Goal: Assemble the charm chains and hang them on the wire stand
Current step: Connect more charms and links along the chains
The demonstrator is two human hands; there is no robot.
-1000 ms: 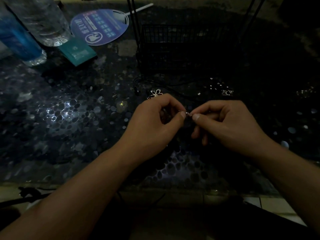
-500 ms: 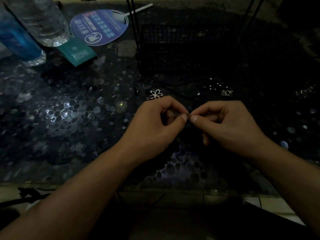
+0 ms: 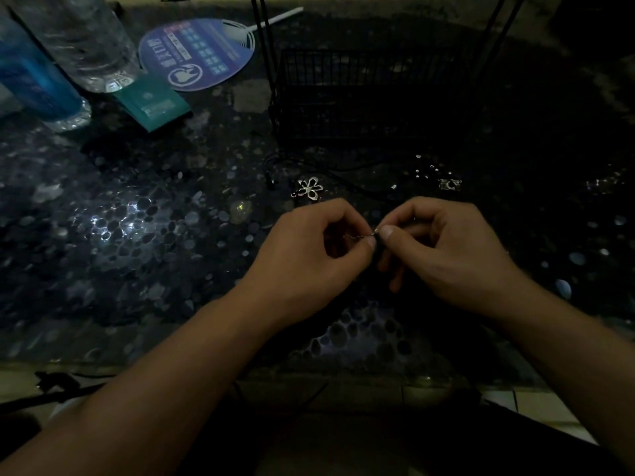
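Left hand [image 3: 309, 259]: fingers curled, thumb and forefinger pinching one end of a thin chain [image 3: 357, 237] above the table's near middle.
Right hand [image 3: 443, 255]: fingers curled, thumb and forefinger pinching the same chain just beside the left thumb; the two thumb tips nearly touch.
Chain: a short bright stretch shows between the fingertips; the light is poor, so whether a charm hangs from it I cannot tell.
Flower charm [image 3: 310, 188]: lies flat on the table [image 3: 120, 235], just beyond the left hand's knuckles, apart from them.
Small square charm [image 3: 450, 183]: lies on the table beyond the right hand, toward the right edge.
Wire stand [image 3: 371, 94]: black, with a basket base, standing at the table's far middle, its uprights running out of the top of the view.
Black cord [image 3: 343, 170]: lies between the stand and the flower charm.
Far left corner: two clear bottles [image 3: 86, 46], a teal card [image 3: 154, 104] and a round printed fan [image 3: 199, 53].
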